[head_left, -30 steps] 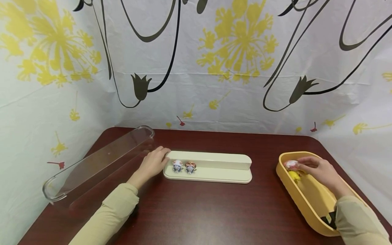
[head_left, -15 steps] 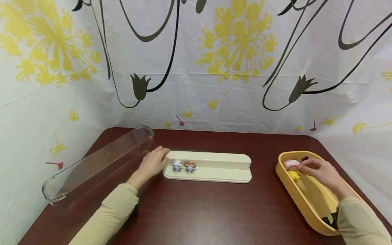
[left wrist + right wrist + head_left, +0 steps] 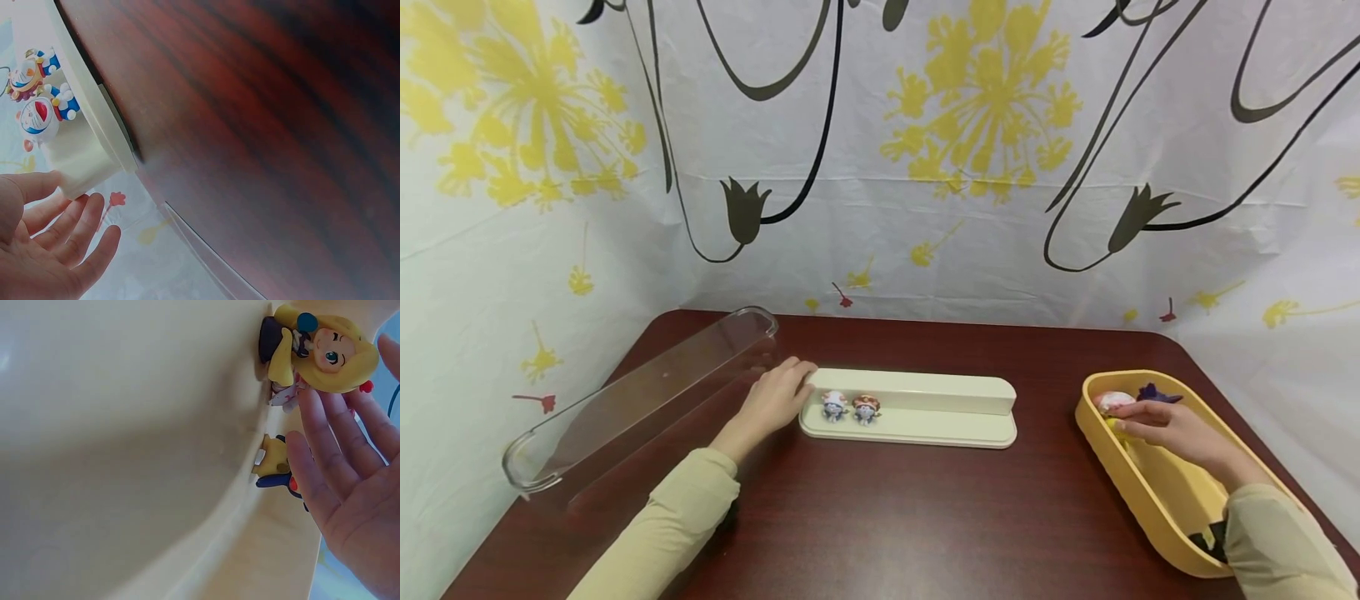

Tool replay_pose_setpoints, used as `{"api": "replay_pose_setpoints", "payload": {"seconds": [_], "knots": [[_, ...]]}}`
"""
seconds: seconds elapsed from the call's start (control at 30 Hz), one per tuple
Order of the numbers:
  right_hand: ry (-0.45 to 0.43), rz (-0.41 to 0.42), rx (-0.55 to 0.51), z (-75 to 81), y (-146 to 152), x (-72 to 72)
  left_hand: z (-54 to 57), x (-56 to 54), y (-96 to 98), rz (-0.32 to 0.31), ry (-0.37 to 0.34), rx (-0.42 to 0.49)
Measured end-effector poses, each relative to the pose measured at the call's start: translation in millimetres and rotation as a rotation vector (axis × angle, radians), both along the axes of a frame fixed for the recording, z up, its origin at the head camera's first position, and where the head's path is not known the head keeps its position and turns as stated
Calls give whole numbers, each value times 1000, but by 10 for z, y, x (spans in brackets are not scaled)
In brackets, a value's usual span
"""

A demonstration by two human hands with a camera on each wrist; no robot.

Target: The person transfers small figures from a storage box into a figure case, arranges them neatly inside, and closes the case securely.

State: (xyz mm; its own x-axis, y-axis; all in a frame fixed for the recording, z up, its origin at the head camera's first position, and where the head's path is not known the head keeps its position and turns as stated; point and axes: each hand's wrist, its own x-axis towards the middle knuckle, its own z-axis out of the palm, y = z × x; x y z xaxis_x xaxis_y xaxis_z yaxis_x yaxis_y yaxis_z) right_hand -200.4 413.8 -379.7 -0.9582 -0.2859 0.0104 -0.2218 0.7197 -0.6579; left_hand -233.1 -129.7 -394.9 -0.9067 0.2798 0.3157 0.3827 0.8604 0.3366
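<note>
My left hand [image 3: 777,398] holds the left end of a cream stepped display base [image 3: 925,425], thumb at the front and fingertips at the end corner. Two small blue-and-white cat figurines stand on its lower step, one in a white hat [image 3: 39,119], the other in a red-brown hat [image 3: 866,409]. Over the far end of a yellow tray [image 3: 1131,492], my right hand [image 3: 1187,433] has its fingers extended. In the right wrist view, these fingers lie against a yellow-haired girl figurine [image 3: 331,350], thumb apart. A pink-and-white figurine [image 3: 1112,402] lies beside it.
A purple figurine [image 3: 1157,394] sits at the tray's back corner, a dark one [image 3: 1210,539] at its near end, partly behind the sleeve. A long clear cover [image 3: 655,400] lies on the table's left. Patterned cloth [image 3: 880,250] hangs round the dark red table [image 3: 910,517].
My right hand has shifted slightly left and lower, from the pink-and-white figurine to the yellow one, uncovering the purple figurine. The left hand stays put.
</note>
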Motion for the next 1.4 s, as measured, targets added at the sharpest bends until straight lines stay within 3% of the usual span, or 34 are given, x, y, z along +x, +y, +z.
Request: {"api": "replay_pose_setpoints", "payload": {"seconds": [0.4, 0.63, 0.9, 1.2, 1.4], "knots": [[-32, 64, 23, -27, 7, -10, 15, 1, 6, -9, 6, 1], [-69, 140, -40, -30, 33, -23, 20, 7, 3, -7, 2, 4], [-50, 133, -15, -34, 28, -30, 11, 13, -4, -1, -2, 2], [-63, 231, -143, -73, 50, -43, 7, 14, 0, 3, -11, 2], [-48, 208, -97, -63, 48, -48, 10, 7, 4, 8, -15, -2]]}}
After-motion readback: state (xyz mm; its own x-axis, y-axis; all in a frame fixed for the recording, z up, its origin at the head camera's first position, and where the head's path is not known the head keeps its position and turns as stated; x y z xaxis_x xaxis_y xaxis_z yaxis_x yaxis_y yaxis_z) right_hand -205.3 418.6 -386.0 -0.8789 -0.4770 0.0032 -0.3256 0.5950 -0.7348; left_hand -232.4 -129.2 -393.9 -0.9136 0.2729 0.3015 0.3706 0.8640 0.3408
